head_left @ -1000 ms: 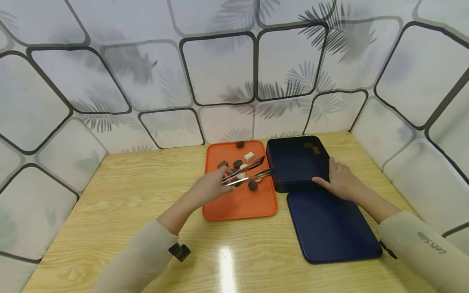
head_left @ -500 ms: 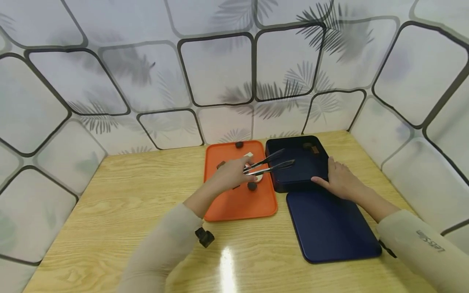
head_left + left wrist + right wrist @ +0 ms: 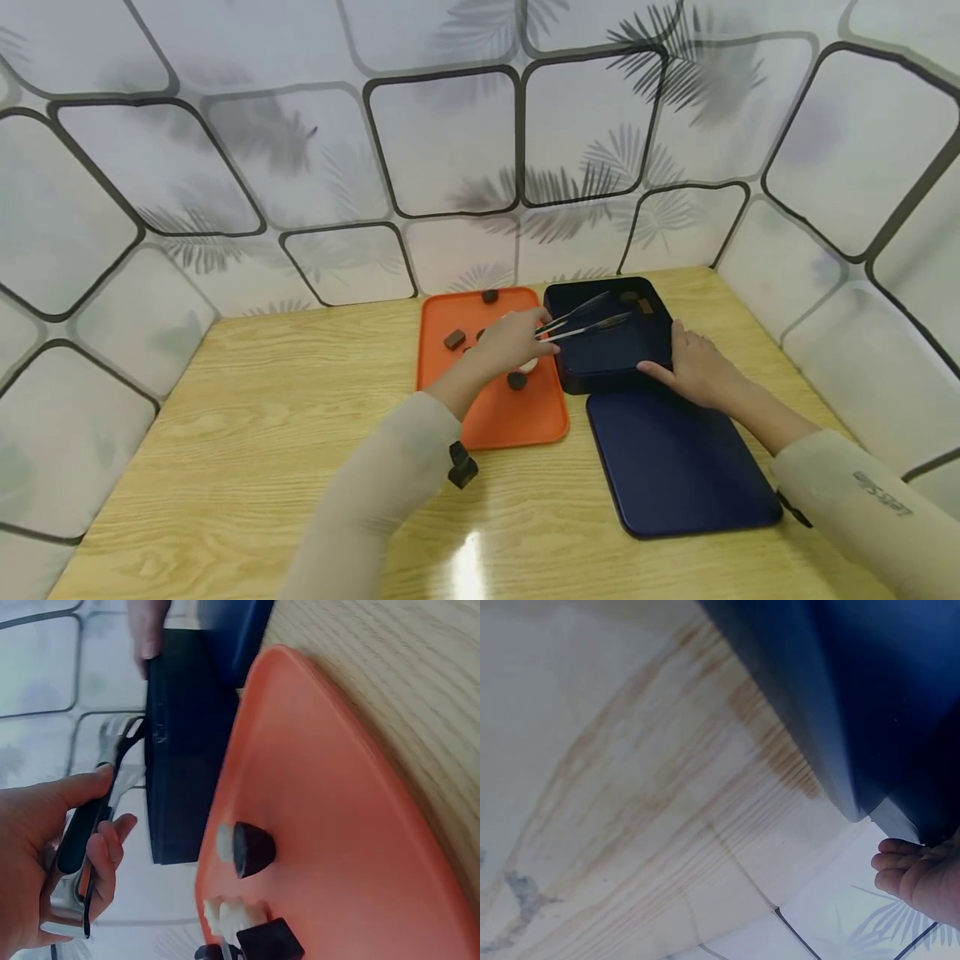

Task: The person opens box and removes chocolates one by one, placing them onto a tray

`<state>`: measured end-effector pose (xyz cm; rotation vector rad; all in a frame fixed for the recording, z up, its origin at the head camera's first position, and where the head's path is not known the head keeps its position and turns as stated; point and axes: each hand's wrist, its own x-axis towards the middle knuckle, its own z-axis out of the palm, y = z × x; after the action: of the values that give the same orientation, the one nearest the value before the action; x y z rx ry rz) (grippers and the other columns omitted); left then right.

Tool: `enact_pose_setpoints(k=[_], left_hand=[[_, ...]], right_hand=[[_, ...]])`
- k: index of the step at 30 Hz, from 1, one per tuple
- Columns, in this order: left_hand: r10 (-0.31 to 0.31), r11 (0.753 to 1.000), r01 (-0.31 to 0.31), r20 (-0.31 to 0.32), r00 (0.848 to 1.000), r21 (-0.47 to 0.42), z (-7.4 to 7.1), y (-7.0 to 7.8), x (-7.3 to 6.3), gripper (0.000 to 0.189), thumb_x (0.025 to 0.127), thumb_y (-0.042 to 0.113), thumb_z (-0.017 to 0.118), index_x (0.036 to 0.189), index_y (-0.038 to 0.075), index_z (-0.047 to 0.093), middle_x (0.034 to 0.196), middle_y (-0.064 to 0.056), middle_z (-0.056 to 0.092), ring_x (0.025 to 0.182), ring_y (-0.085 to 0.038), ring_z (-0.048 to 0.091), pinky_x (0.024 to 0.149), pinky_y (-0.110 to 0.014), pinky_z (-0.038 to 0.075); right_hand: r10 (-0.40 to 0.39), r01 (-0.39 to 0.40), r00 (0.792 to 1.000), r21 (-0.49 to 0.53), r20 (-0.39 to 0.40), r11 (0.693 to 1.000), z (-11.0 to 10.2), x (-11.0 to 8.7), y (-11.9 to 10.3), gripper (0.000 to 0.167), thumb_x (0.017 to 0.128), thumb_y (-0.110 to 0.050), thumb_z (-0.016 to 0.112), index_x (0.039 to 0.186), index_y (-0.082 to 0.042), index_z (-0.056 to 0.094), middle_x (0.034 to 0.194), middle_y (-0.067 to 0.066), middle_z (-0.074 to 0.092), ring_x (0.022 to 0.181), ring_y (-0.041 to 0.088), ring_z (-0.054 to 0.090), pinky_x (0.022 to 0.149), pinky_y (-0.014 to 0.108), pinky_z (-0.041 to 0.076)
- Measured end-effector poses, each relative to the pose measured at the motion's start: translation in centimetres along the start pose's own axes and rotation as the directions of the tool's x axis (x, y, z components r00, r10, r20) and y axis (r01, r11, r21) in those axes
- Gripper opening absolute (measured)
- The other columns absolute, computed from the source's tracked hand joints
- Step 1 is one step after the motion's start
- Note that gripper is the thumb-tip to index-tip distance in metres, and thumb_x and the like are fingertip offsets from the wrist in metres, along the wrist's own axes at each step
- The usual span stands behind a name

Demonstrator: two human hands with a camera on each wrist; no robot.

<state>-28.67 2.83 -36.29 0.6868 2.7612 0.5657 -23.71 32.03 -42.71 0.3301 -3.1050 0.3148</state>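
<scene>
My left hand (image 3: 510, 340) grips metal tongs with dark grips (image 3: 81, 832). The tong tips reach over the dark blue box (image 3: 600, 382); whether they hold anything cannot be made out. Left of the box lies an orange tray (image 3: 517, 425) bearing several chocolate-like pieces, among them a brown block (image 3: 454, 339) and a dark round piece (image 3: 516, 381). My left hand hides part of them. Inside the box, a round dark piece and a small brown block (image 3: 646, 307) sit near the back. My right hand (image 3: 701, 367) rests at the box's front right corner, thumb along the front rim, fingers along the right side.
A flat dark blue lid (image 3: 682, 475) lies on the wooden table (image 3: 247, 417) in front of the box. Patterned fabric walls (image 3: 450, 150) rise behind the table and on both sides.
My left hand has moved right with the tongs, from above the tray's pieces until the tips are over the box. The right hand has stayed at the box.
</scene>
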Motion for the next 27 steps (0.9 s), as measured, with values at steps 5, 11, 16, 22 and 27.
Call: enact_pose_setpoints(k=[5, 11, 16, 22, 27], left_hand=[[-0.002, 0.999, 0.002, -0.006, 1.0, 0.047, 0.1, 1.4, 1.5, 0.05, 0.089, 0.04, 0.063, 0.131, 0.019, 0.049, 0.101, 0.001, 0.065, 0.076, -0.012, 0.06, 0.059, -0.025, 0.046], [-0.033, 0.992, 0.034, -0.006, 0.999, 0.121, 0.6, 3.3, 3.2, 0.049, 0.088, 0.042, 0.065, 0.13, 0.021, 0.05, 0.11, 0.003, 0.065, 0.074, -0.012, 0.061, 0.057, -0.026, 0.046], [-0.009, 0.993, 0.012, -0.019, 1.0, 0.119, 1.3, 4.2, 4.4, 0.048, 0.087, 0.039, 0.066, 0.128, 0.019, 0.052, 0.118, 0.004, 0.063, 0.082, -0.011, 0.063, 0.062, -0.026, 0.048], [-0.035, 0.99, 0.039, -0.034, 0.999, 0.135, 2.3, 5.0, 5.6, 0.045, 0.086, 0.04, 0.068, 0.124, 0.021, 0.055, 0.114, 0.006, 0.064, 0.09, -0.012, 0.064, 0.07, -0.03, 0.051], [-0.053, 0.988, 0.06, -0.057, 0.997, 0.139, 3.2, 5.3, 6.3, 0.043, 0.086, 0.042, 0.068, 0.121, 0.019, 0.056, 0.109, 0.004, 0.065, 0.091, -0.013, 0.064, 0.072, -0.03, 0.051]], right_hand=[[0.001, -0.001, 1.0, 0.003, 0.007, 1.0, 0.0, 0.4, 0.1, 0.101, 0.093, -0.058, 0.044, 0.136, 0.027, 0.011, 0.127, 0.051, 0.033, 0.118, 0.061, 0.037, 0.101, 0.062, 0.027], [0.015, -0.015, 1.0, -0.001, 0.012, 1.0, 0.0, 0.4, 0.2, 0.101, 0.093, -0.059, 0.044, 0.136, 0.027, 0.011, 0.127, 0.051, 0.033, 0.118, 0.061, 0.036, 0.102, 0.062, 0.026], [0.035, -0.036, 0.999, 0.004, 0.033, 0.999, -0.2, 0.4, 0.1, 0.103, 0.093, -0.061, 0.043, 0.136, 0.026, 0.009, 0.129, 0.051, 0.031, 0.12, 0.061, 0.034, 0.103, 0.062, 0.025], [0.037, -0.037, 0.999, 0.008, 0.033, 0.999, -0.1, 0.3, 0.0, 0.103, 0.093, -0.06, 0.043, 0.136, 0.027, 0.01, 0.129, 0.051, 0.03, 0.12, 0.062, 0.033, 0.102, 0.063, 0.026], [0.024, -0.024, 1.0, 0.0, 0.018, 1.0, 0.1, 0.1, -0.1, 0.102, 0.093, -0.059, 0.045, 0.136, 0.027, 0.012, 0.128, 0.051, 0.032, 0.119, 0.061, 0.036, 0.102, 0.063, 0.026]])
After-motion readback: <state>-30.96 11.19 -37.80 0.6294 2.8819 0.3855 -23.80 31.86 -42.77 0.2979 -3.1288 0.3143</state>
